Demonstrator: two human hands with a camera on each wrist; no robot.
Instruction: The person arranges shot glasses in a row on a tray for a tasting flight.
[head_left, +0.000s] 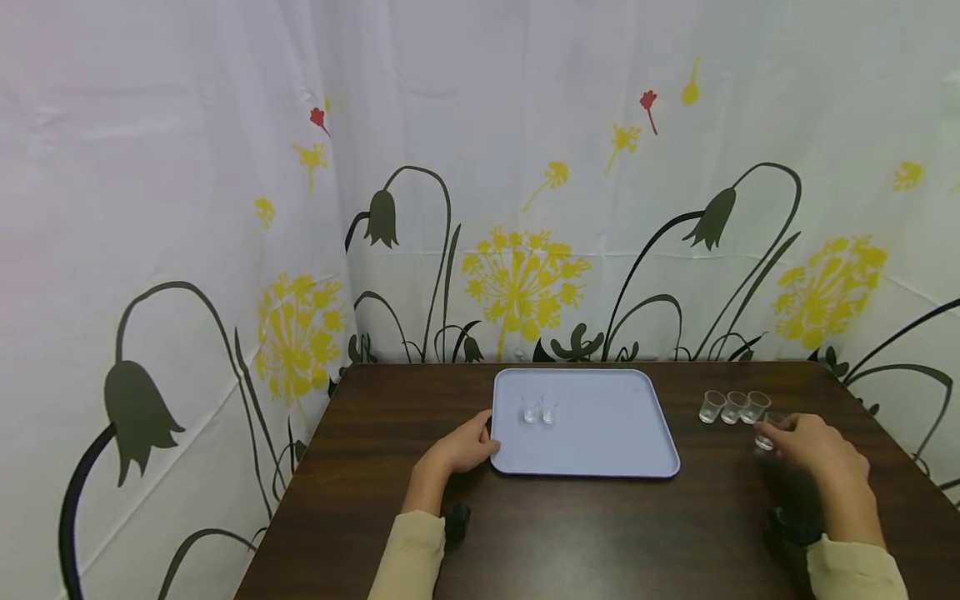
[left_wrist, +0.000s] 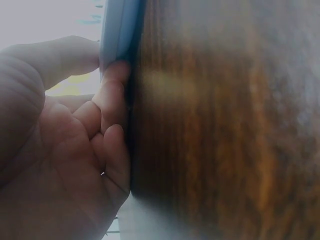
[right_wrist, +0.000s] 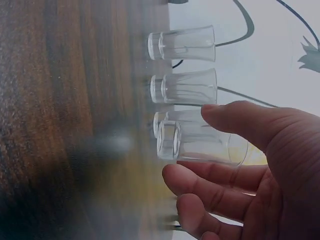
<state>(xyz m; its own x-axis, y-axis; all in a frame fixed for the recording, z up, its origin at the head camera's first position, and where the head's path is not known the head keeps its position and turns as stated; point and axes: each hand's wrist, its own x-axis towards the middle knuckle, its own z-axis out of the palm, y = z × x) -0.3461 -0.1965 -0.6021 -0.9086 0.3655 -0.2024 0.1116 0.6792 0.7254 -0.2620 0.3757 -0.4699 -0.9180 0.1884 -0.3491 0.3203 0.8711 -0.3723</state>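
My left hand (head_left: 461, 446) holds the left edge of a pale blue-grey tray (head_left: 600, 433), thumb on the rim and curled fingers at its underside in the left wrist view. Two clear shot glasses stand upright side by side on the tray's left half, the nearer to center being this glass (head_left: 550, 410). At the right, my right hand (head_left: 817, 446) pinches another clear shot glass (right_wrist: 205, 145) between thumb and fingers. Three more shot glasses stand in a row just behind it, the leftmost glass (head_left: 712, 407) among them. Whether the pinched glass touches the table cannot be told.
Everything lies on a dark brown wooden table (head_left: 585, 533). A white curtain (head_left: 480, 100) with printed flowers hangs behind and along both sides. Between the tray's right edge and the row of glasses lies a strip of bare tabletop.
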